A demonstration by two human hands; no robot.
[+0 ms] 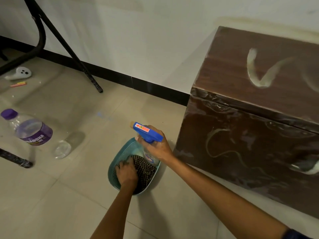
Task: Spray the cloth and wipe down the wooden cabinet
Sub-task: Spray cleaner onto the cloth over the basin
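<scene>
On the tiled floor (69, 195), just in front of the wooden cabinet's near left corner, sits a teal plastic basket (110, 171) with perforated walls. A dark checked cloth (145, 169) lies bunched inside it. The left hand (126, 175) reaches down into the basket, its fingers curled into the cloth and clutching a fold of it.

The right hand (156, 147) is wrapped around the neck of a spray bottle (146, 131), held upright over the far right part of the basket. Its blue trigger head has a red label and a nozzle pointing away towards the wall. The clear body of the bottle hangs down beside the cloth; whether the two touch cannot be told.

The wooden cabinet (259, 118) stands at the right, against the white wall (138, 31). Its dark brown top carries a pale tick-shaped smear, and its front shows whitish streaks and squiggles.

Towards the left edge of the floor, well apart from the basket, a clear water bottle (32, 131) with a purple cap and purple label lies on its side. Farther back, near the black skirting (138, 83), black metal legs (69, 49) slant down to the floor. Beside them lie a small white gadget (22, 73) and a few sticks of coloured chalk (19, 84).
</scene>
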